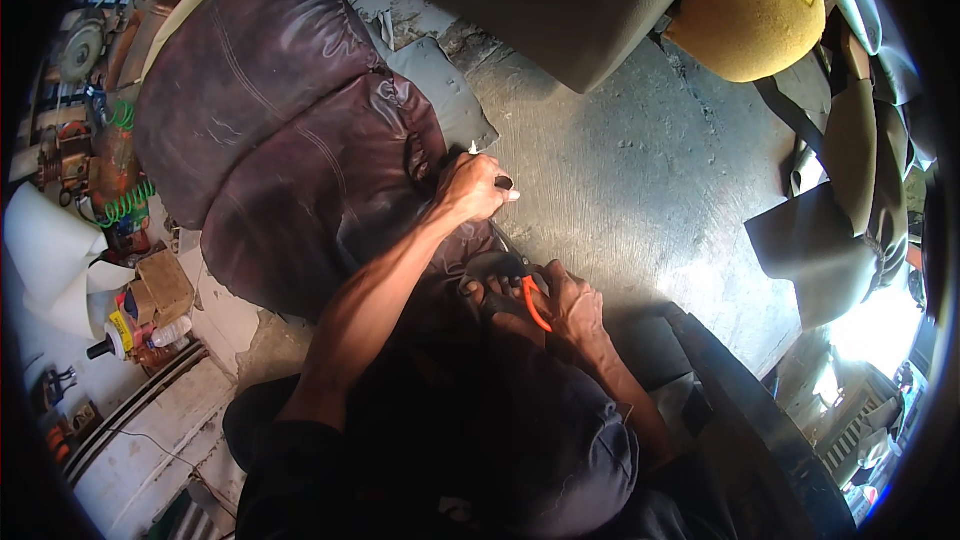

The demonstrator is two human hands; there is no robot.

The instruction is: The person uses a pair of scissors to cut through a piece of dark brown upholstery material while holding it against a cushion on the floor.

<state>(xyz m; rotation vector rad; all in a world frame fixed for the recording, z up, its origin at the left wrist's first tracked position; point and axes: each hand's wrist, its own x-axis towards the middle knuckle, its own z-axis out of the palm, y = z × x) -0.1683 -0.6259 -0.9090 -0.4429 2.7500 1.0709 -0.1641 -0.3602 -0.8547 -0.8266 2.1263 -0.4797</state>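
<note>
Concrete floor (pixel 620 170); bottles (pixel 120 333) left; right hand (pixel 577 305) holds scissors (pixel 531 302).

Upholstery workshop, maroon leather-look cushion (pixel 270 60), yellow foam (pixel 748 25), grey sheet offcuts (pixel 815 250), concrete floor (pixel 610 160)

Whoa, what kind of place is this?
Probably an upholstery workshop: there's a puffy maroon cushion, a rounded yellow foam-like pad, and an orange-handled tool in the right hand.
</note>
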